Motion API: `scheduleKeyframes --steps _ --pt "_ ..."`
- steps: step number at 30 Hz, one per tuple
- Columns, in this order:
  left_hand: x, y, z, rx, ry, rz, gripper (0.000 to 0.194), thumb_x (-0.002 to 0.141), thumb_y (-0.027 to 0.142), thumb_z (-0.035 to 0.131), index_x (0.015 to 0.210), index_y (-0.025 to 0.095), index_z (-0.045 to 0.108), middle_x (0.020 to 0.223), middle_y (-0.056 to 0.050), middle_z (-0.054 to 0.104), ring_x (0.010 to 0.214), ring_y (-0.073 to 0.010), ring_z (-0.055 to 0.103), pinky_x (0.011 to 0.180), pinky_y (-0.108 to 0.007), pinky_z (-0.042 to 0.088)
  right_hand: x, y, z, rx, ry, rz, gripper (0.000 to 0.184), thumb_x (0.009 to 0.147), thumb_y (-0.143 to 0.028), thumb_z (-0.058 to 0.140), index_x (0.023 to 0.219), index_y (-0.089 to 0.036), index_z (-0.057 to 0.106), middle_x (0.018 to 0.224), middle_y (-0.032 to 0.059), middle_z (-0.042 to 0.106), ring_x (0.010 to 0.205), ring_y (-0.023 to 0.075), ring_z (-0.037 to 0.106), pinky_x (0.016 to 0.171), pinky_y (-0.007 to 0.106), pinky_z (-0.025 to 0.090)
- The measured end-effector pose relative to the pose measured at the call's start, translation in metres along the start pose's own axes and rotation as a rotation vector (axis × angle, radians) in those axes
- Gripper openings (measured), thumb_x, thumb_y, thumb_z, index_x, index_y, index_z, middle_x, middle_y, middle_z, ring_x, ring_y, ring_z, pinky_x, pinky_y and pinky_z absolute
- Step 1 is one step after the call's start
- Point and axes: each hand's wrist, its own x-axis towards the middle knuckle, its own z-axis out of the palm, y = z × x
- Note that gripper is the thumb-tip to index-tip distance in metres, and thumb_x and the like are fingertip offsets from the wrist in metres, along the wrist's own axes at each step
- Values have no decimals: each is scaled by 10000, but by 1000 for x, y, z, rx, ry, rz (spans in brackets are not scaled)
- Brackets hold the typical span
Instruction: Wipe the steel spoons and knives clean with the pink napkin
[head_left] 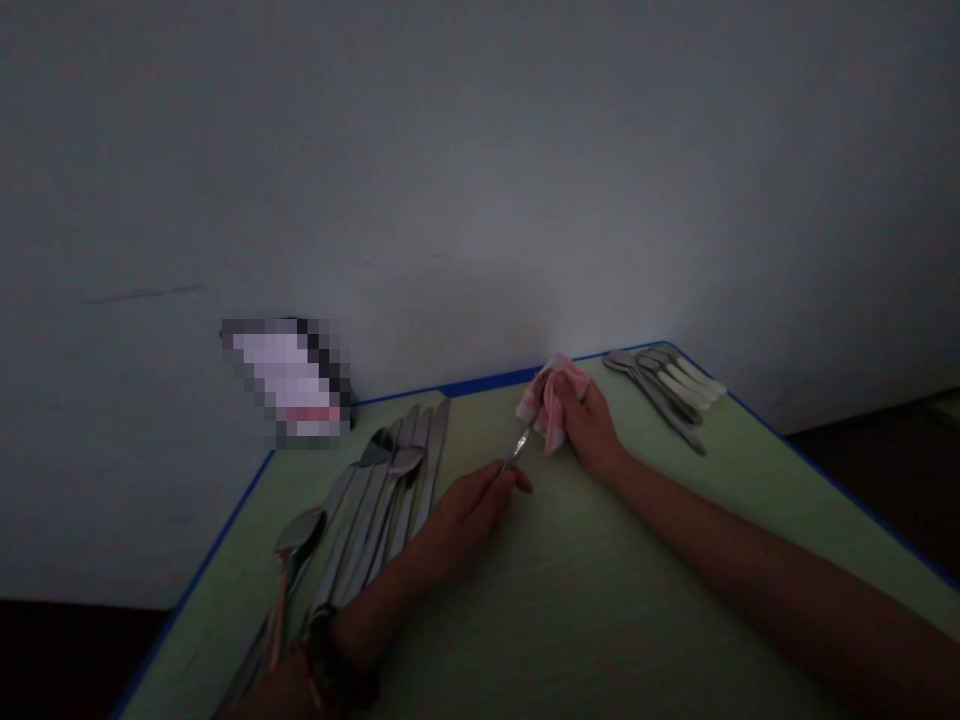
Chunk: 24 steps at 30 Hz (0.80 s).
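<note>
Cloth point(564, 402), pink and white, is bunched in the right hand point(585, 420), its fingers clamped on the folds. A thin metal utensil point(520, 440) runs from the cloth down to the left hand point(469, 515), whose thumb and fingers pinch its near end; its far end is hidden in the cloth. Both hands are above the middle of the green table point(570, 590), toward its blue-edged far side. Spoons and knives point(362, 510) lie side by side at left, partly behind the left forearm. Smaller group of spoons point(667, 385) lies at far right, some with pale handles.
</note>
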Motion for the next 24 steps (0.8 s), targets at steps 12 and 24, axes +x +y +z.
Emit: scheduleKeyframes --steps 12,24 --pt "1 -3 -3 -38 -37 -41 387 931 457 336 863 168 584 540 74 366 494 -89 360 465 -190 273 -9 -4 10 -37 4 -3 396 799 -570 514 763 -182 583 673 22 606 577 120 534 533 227 449" --pt "4 -2 1 22 19 -26 393 928 447 341 907 164 614 541 70 372 503 -97 384 484 -198 290 -21 3 20 221 -66 267 393 724 -562 616 777 -174 589 711 47 665 675 172 629 625 291 499"
